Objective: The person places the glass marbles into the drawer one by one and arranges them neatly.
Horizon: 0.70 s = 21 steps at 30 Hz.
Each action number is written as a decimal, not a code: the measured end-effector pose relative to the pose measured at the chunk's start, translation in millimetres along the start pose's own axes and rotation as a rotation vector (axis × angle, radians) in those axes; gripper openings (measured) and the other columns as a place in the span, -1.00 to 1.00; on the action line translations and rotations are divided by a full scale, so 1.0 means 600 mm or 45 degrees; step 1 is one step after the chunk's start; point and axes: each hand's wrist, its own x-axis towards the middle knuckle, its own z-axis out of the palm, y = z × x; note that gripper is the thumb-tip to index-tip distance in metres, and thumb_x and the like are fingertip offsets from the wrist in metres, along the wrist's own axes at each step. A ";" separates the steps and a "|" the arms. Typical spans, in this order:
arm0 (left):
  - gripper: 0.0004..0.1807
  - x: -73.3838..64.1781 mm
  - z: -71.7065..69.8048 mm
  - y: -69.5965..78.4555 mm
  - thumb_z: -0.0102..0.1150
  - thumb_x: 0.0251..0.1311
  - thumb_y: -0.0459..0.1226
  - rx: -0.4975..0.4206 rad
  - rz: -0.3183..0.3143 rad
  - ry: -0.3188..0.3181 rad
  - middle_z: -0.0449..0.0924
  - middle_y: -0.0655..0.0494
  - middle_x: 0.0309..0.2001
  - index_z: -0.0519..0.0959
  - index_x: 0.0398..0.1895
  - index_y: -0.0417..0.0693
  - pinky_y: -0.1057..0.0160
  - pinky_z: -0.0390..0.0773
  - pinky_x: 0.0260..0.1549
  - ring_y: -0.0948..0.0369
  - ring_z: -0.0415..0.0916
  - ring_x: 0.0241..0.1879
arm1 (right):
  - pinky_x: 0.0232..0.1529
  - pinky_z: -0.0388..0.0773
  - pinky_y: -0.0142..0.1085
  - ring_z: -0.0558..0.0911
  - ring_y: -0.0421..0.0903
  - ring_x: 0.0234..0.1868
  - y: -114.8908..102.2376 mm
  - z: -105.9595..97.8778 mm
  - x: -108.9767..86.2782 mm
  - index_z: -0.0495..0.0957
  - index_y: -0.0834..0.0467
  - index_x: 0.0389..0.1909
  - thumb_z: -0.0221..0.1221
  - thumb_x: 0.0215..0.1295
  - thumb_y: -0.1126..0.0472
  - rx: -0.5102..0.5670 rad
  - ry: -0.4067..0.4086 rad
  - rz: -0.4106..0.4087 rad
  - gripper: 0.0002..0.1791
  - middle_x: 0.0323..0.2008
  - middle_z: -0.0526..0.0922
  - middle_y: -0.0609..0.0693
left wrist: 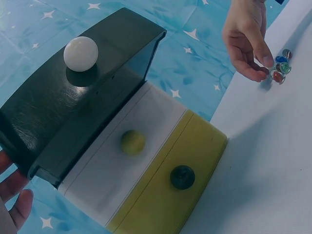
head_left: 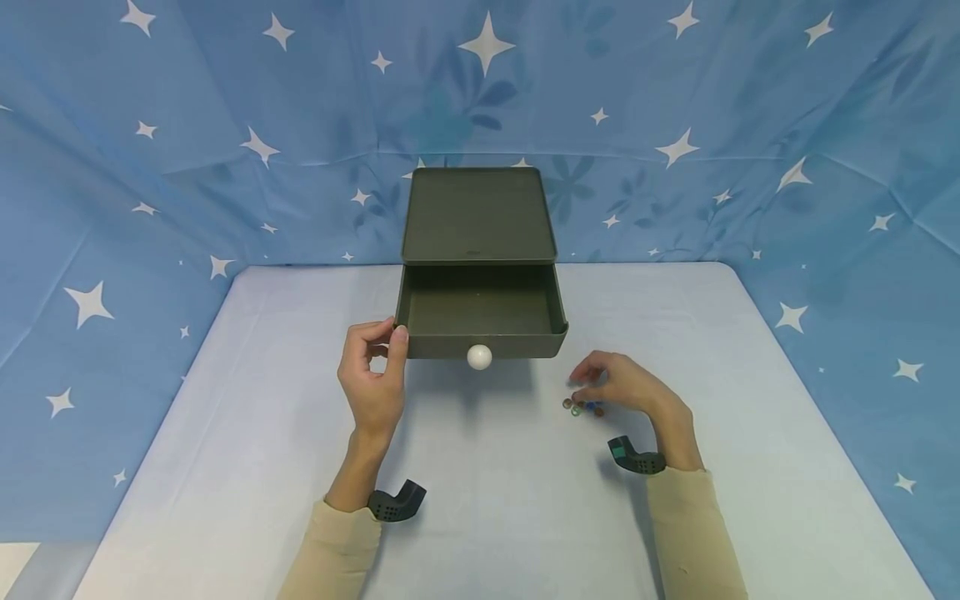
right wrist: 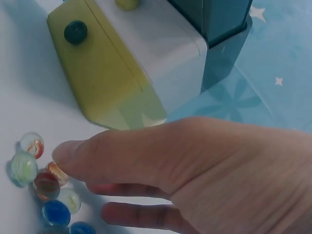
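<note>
A dark green drawer (head_left: 480, 346) with a round white knob (head_left: 479, 357) is pulled out of the top of a small drawer cabinet (left wrist: 141, 146); no contents show inside it. My left hand (head_left: 375, 383) holds the drawer's front left corner, thumb at the front and fingers along the side. To the right of the cabinet, my right hand (head_left: 626, 385) is over several glass marbles (head_left: 597, 412) on the table. Its thumb lies right at an orange-streaked marble (right wrist: 58, 173), and the fingers are bent with a gap to the thumb. A blue marble (right wrist: 56, 213) lies nearby.
Below the dark drawer are a white drawer (left wrist: 102, 180) with a yellow knob and a yellow drawer (left wrist: 161, 195) with a dark knob, both pushed in. A white cloth (head_left: 487, 517) covers the table. Blue star-patterned curtain (head_left: 300, 192) hangs behind and at both sides.
</note>
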 end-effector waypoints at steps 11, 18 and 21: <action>-0.82 0.000 0.001 0.000 0.21 0.22 -0.49 -0.003 -0.012 0.004 0.59 -0.22 -0.22 0.58 -0.13 -0.40 0.41 0.48 -0.28 0.35 0.55 -0.19 | -0.24 0.58 -0.21 0.65 -0.09 -0.43 0.016 0.006 0.006 0.65 0.15 -0.16 0.38 0.19 0.16 0.125 -0.056 0.066 -0.76 -0.26 0.74 0.00; -0.81 0.000 0.002 0.001 0.22 0.19 -0.52 -0.009 -0.014 0.011 0.59 -0.24 -0.22 0.58 -0.13 -0.42 0.42 0.47 -0.28 0.37 0.55 -0.19 | -0.29 0.60 -0.25 0.65 -0.11 -0.43 0.019 0.007 0.007 0.64 0.18 -0.16 0.35 0.22 0.18 0.142 -0.046 0.050 -0.78 -0.28 0.74 0.04; -0.81 0.000 0.002 0.000 0.22 0.20 -0.51 -0.008 -0.015 0.008 0.60 -0.23 -0.22 0.58 -0.12 -0.41 0.41 0.47 -0.28 0.37 0.55 -0.19 | -0.30 0.59 -0.28 0.64 -0.14 -0.45 0.019 0.009 0.008 0.65 0.18 -0.16 0.34 0.23 0.19 0.117 -0.024 0.044 -0.79 -0.29 0.73 0.04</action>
